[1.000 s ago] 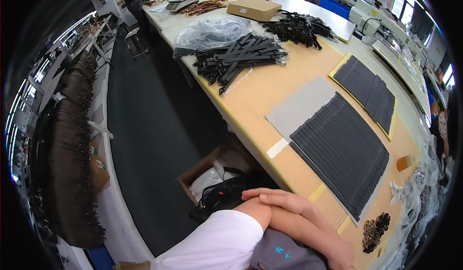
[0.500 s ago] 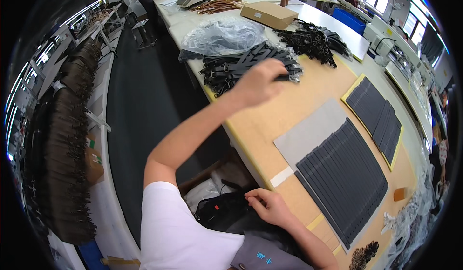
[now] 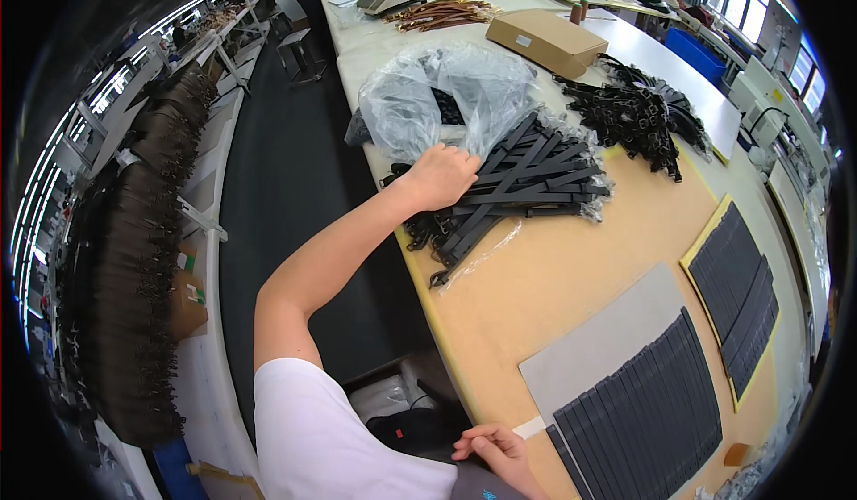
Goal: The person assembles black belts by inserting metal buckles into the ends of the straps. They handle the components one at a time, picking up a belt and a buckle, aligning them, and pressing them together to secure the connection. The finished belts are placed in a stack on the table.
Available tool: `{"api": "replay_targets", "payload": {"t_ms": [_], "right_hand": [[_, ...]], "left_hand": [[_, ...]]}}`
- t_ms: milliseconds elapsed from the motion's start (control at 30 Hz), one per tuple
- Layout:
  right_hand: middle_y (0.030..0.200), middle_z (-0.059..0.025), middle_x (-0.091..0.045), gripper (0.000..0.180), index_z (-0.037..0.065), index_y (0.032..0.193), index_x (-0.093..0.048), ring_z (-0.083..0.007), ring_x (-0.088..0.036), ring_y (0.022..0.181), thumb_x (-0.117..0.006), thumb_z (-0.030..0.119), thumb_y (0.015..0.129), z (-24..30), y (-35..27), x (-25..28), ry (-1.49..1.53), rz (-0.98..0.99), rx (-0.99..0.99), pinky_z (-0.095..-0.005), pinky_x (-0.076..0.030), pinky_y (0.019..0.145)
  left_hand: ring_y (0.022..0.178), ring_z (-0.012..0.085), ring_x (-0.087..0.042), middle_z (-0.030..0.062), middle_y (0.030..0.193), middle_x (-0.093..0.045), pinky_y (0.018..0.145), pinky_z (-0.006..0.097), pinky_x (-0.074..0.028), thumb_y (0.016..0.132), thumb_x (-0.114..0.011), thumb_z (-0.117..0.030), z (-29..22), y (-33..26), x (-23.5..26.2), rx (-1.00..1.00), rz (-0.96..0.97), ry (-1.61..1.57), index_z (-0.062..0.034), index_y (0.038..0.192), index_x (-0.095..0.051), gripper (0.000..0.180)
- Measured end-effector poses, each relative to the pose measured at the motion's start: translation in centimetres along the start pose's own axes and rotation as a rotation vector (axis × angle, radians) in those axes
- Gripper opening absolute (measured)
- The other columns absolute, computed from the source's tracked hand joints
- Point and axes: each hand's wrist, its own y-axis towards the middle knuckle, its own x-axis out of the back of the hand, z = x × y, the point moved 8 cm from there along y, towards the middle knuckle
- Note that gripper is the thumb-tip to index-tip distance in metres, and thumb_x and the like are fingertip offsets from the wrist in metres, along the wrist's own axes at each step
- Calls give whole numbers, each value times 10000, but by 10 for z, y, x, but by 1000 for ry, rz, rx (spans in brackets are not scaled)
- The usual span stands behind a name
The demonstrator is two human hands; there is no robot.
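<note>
My left hand (image 3: pixel 444 179) reaches out to the far part of the table, its fingers closed on the near edge of a clear plastic bag (image 3: pixel 397 98). Dark pieces show through a gap in the film. Right beside and under this hand lies a loose pile of black straps (image 3: pixel 527 183) with metal buckles, some ends wrapped in clear film. Down by the near table edge, close to my body, is my right hand (image 3: pixel 495 454). Its fingers are loosely bent and apart, and I see nothing in them.
Black strips lie in a row (image 3: pixel 638 411) on a grey sheet (image 3: pixel 580 339); more lie on a yellow-edged board (image 3: pixel 732 286). Behind are buckled black straps (image 3: pixel 625 120), a cardboard box (image 3: pixel 544 40) and brown straps (image 3: pixel 442 15). A rack of dark straps (image 3: pixel 116 295) stands left.
My left hand has come down from above the strap pile to the bag's near edge. The straps now lie more spread toward me. The view has shifted.
</note>
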Motion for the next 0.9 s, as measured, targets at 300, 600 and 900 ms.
{"api": "replay_targets", "payload": {"t_ms": [300, 600, 900], "right_hand": [[970, -110, -725, 132, 47, 1145, -610, -128, -641, 736, -549, 105, 1043, 11, 17, 10, 238, -233, 41, -253, -463, 613], [1004, -135, -702, 134, 54, 1124, -598, -199, -653, 875, -614, 109, 1002, 15, 23, 25, 359, -222, -37, -312, -524, 798], [1003, -148, -677, 115, 43, 1112, -583, -222, -640, 903, -581, 80, 1003, 12, 25, 27, 393, -191, -19, -338, -519, 829]], "left_hand": [[964, 437, -686, 275, 931, -709, 889, 485, -533, 945, -553, -243, 175, 105, -26, 361, 33, -230, 57, 1020, -723, 352], [1513, 424, -273, 199, 1660, -240, 1176, 660, -290, 840, -673, -657, 228, 118, -85, 933, 301, -78, -180, 1614, -266, 996], [1401, 453, -408, 192, 1556, -415, 1075, 581, -424, 897, -672, -519, 222, 125, -117, 796, 198, -20, -122, 1522, -432, 779]]}}
